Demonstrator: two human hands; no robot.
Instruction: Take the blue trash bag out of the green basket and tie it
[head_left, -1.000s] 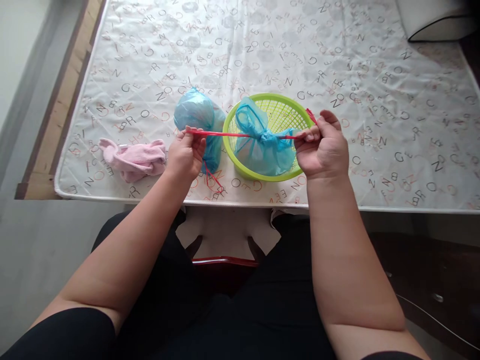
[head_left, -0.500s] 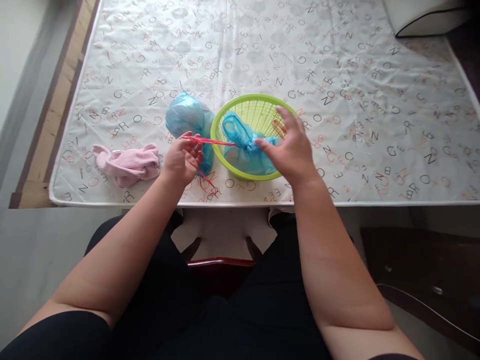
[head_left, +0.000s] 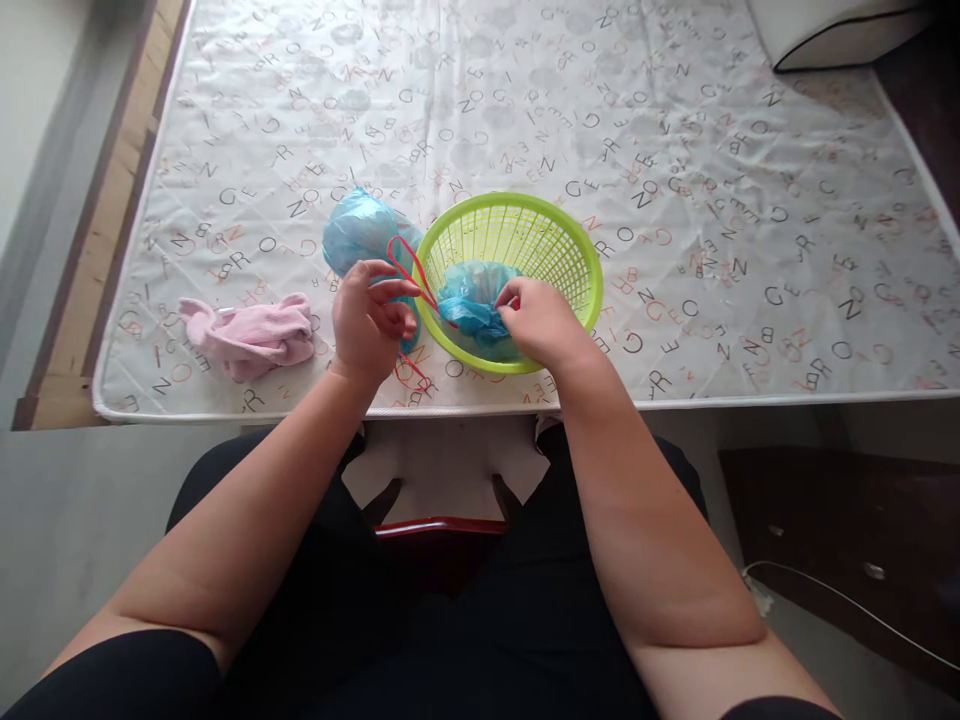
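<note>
A blue plastic bag (head_left: 472, 305) lies bunched in a green plastic basket (head_left: 592, 285). Red string (head_left: 409, 262) loops up over the basket's left rim and runs to the gathered part of the bag. Left of the basket, my left hand (head_left: 371, 320) has curled fingers around the string, whose tail hangs below them. Inside the basket, my right hand (head_left: 544, 325) pinches at the bag's gathered part, with a bit of red string showing at the fingertips. Another filled blue plastic bag (head_left: 360, 230) stands behind my left hand, partly hidden by it.
A crumpled pink cloth (head_left: 251, 335) lies at the left of the table. The table (head_left: 735, 330) has a white cover printed with letters. A white object with black edging (head_left: 840, 35) is at the far right corner.
My right hand has moved from the basket's right side down to the bag and closed in a pinch. The string, taut before, now loops slackly. The bag's top has folded down.
</note>
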